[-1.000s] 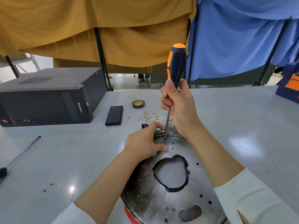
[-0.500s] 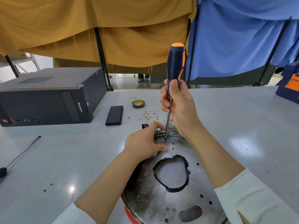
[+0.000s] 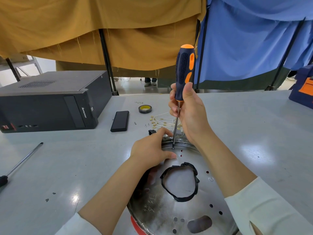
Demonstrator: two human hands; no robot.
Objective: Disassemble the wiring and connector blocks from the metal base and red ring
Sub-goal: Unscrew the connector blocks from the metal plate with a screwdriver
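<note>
The left hand is laid on the far left rim of the base, at about 11 o'clock, with the fingers curled over the edge and the thumb flat on the metal. The base looks stiff, smooth and probably slippery, so it is best held at the rim. A sliver of the red ring is seen under it at 7 o'clock. At 12 o'clock the screwdriver is kept upright, its tip on a screw. The right hand is closed around the lower handle. Loose wires lie beyond; they seem light and soft.
</note>
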